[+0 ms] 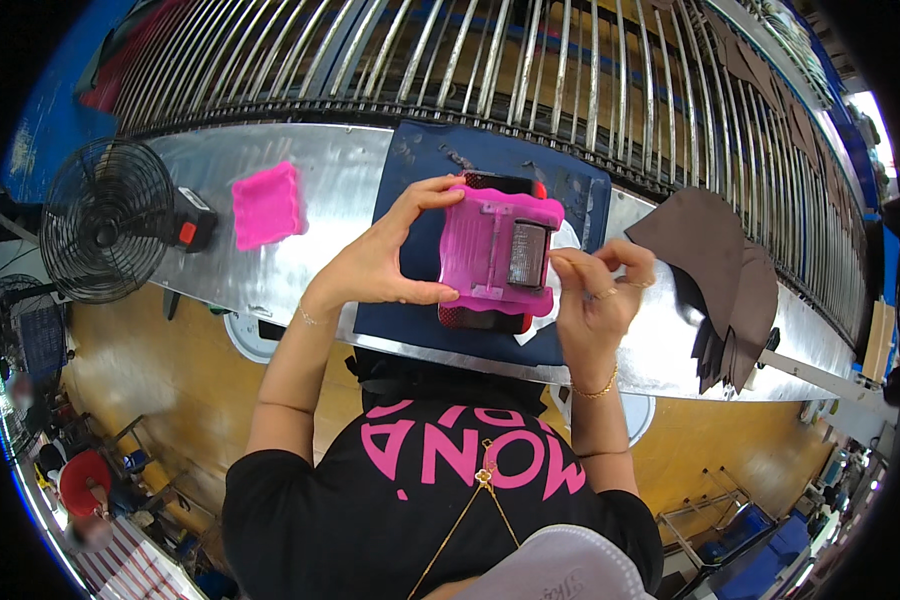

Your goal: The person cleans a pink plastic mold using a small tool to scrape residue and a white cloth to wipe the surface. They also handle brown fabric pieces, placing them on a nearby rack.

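Observation:
My left hand (385,255) grips a pink plastic case (475,240) by its left side, thumb below and fingers above. The case has wavy edges, and a dark, finely textured block (527,253) sits in its right part. At the block's right edge, the thumb and fingertips of my right hand (605,290) are pinched together; something thin may be between them, too small to name. Partly hidden under the case lies a black and red object (485,320). A white piece (567,238) shows beside it, on the dark blue mat (400,215).
A pink wavy-edged tray (266,206) lies on the metal table (340,165), near a black fan (110,220). Brown cut pieces (715,260) are stacked at the right and overhang the near edge. Metal rods (450,60) form a rack along the far side.

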Demonstrator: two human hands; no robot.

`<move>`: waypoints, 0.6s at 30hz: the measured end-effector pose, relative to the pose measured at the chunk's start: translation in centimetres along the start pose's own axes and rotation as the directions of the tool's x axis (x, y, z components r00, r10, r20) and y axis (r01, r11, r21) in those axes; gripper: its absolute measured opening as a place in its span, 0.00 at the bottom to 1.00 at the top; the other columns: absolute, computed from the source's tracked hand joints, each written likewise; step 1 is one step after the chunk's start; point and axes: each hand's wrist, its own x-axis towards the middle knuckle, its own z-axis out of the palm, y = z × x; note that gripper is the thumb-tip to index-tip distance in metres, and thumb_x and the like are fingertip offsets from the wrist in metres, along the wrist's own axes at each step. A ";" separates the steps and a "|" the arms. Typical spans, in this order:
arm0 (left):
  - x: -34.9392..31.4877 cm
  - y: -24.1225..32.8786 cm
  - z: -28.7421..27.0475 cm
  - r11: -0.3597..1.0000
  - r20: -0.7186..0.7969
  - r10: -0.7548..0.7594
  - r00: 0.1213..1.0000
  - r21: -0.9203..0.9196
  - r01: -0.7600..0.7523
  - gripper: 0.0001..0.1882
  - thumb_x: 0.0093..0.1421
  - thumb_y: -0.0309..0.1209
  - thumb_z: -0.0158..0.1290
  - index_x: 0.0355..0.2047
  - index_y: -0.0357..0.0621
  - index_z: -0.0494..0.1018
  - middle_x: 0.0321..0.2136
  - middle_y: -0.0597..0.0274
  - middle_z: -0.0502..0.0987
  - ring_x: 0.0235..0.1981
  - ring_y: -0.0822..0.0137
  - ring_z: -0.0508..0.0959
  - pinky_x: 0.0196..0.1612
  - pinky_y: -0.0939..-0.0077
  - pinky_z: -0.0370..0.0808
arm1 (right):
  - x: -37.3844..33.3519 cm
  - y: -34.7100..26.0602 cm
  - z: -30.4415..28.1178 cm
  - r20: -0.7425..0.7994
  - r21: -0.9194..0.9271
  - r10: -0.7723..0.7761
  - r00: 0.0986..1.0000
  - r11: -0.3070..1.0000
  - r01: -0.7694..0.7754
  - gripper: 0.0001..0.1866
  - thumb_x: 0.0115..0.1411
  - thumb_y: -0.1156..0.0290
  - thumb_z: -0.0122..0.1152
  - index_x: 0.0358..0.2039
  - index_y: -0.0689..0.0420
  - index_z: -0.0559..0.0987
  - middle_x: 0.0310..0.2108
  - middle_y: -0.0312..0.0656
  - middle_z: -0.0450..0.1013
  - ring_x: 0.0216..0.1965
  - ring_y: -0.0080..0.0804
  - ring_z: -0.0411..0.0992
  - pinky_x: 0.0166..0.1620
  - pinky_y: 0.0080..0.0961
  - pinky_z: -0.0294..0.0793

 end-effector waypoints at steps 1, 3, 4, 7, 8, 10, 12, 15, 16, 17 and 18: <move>-0.1 0.0 0.0 1.000 -0.006 -0.010 1.000 0.002 0.010 0.50 0.42 0.42 0.73 0.64 0.49 0.59 0.67 0.51 0.55 0.69 0.54 0.55 0.69 0.59 0.52 | -0.1 -0.4 -0.4 -0.043 0.044 0.027 0.999 0.999 -0.026 0.07 0.50 0.70 0.72 0.31 0.47 0.84 0.32 0.34 0.63 0.35 0.32 0.63 0.45 0.30 0.56; 0.0 0.1 0.0 1.000 -0.012 -0.020 1.000 0.003 0.020 0.51 0.42 0.43 0.73 0.64 0.49 0.59 0.67 0.52 0.55 0.69 0.54 0.55 0.69 0.59 0.52 | -0.3 -0.4 -0.2 -0.043 0.073 0.046 0.998 0.996 -0.042 0.07 0.50 0.70 0.72 0.31 0.47 0.84 0.32 0.34 0.63 0.35 0.31 0.63 0.44 0.29 0.56; 0.1 0.1 0.0 1.000 -0.008 -0.016 1.000 -0.001 0.016 0.51 0.42 0.43 0.73 0.64 0.49 0.59 0.67 0.52 0.55 0.69 0.54 0.55 0.69 0.59 0.52 | -0.4 0.1 0.5 -0.001 0.057 0.035 0.999 0.998 -0.035 0.07 0.50 0.70 0.72 0.32 0.47 0.85 0.32 0.34 0.63 0.35 0.31 0.62 0.44 0.29 0.56; -0.1 0.0 0.1 1.000 -0.010 -0.026 1.000 -0.006 0.026 0.51 0.42 0.42 0.73 0.64 0.50 0.59 0.67 0.52 0.55 0.69 0.54 0.55 0.69 0.58 0.51 | -0.5 0.4 0.4 -0.003 0.051 0.039 0.999 0.998 -0.039 0.07 0.50 0.70 0.72 0.32 0.48 0.86 0.32 0.35 0.63 0.34 0.30 0.62 0.42 0.28 0.58; 0.1 0.2 0.1 0.999 -0.011 -0.037 0.999 -0.006 0.037 0.51 0.42 0.42 0.73 0.64 0.50 0.59 0.67 0.52 0.55 0.69 0.54 0.55 0.69 0.58 0.51 | -0.3 0.4 0.1 -0.015 0.074 0.049 0.999 0.996 -0.047 0.07 0.51 0.70 0.72 0.32 0.48 0.86 0.32 0.34 0.63 0.34 0.30 0.62 0.41 0.28 0.59; 0.1 0.2 0.0 0.999 -0.001 -0.049 0.999 0.000 0.049 0.51 0.42 0.41 0.72 0.65 0.50 0.58 0.68 0.52 0.54 0.70 0.54 0.54 0.70 0.59 0.50 | 0.4 0.0 -0.5 -0.046 0.165 0.102 0.994 0.982 -0.093 0.05 0.54 0.71 0.71 0.32 0.51 0.86 0.32 0.34 0.65 0.32 0.30 0.63 0.41 0.25 0.61; -0.1 0.1 -0.1 0.999 0.008 -0.049 0.999 0.006 0.049 0.52 0.42 0.39 0.72 0.66 0.48 0.57 0.68 0.51 0.53 0.70 0.54 0.53 0.71 0.60 0.48 | 0.8 -0.1 -0.6 0.005 0.305 0.182 0.983 0.936 -0.174 0.04 0.55 0.71 0.70 0.33 0.52 0.86 0.33 0.36 0.67 0.32 0.30 0.66 0.40 0.24 0.63; 0.0 0.3 0.0 0.999 0.009 -0.043 0.999 0.001 0.043 0.52 0.42 0.40 0.72 0.66 0.49 0.57 0.68 0.51 0.53 0.70 0.54 0.53 0.71 0.60 0.48 | 0.8 0.5 -0.9 0.102 0.416 0.248 0.963 0.869 -0.268 0.05 0.58 0.71 0.67 0.35 0.55 0.86 0.36 0.39 0.71 0.34 0.30 0.70 0.39 0.23 0.67; 0.0 0.3 0.0 0.999 0.010 -0.043 0.999 0.002 0.043 0.52 0.42 0.40 0.72 0.66 0.49 0.57 0.68 0.51 0.53 0.70 0.55 0.53 0.71 0.60 0.48 | 0.8 0.8 -0.8 0.120 0.409 0.239 0.964 0.872 -0.267 0.06 0.59 0.71 0.67 0.35 0.56 0.86 0.36 0.40 0.72 0.35 0.29 0.70 0.39 0.23 0.68; 0.0 0.3 0.0 0.999 0.011 -0.044 0.999 0.003 0.044 0.52 0.42 0.40 0.72 0.66 0.49 0.57 0.68 0.51 0.53 0.70 0.55 0.53 0.71 0.60 0.48 | 0.8 0.9 -0.8 0.137 0.401 0.230 0.963 0.876 -0.266 0.06 0.60 0.71 0.66 0.36 0.57 0.86 0.36 0.40 0.72 0.36 0.29 0.71 0.38 0.23 0.68; 0.0 0.2 0.0 0.999 0.011 -0.046 0.999 0.005 0.046 0.52 0.42 0.41 0.72 0.65 0.49 0.57 0.68 0.51 0.53 0.70 0.55 0.53 0.71 0.60 0.47 | 0.9 0.8 -0.9 0.148 0.423 0.246 0.958 0.860 -0.287 0.07 0.60 0.71 0.65 0.37 0.57 0.85 0.36 0.40 0.72 0.36 0.29 0.71 0.39 0.23 0.68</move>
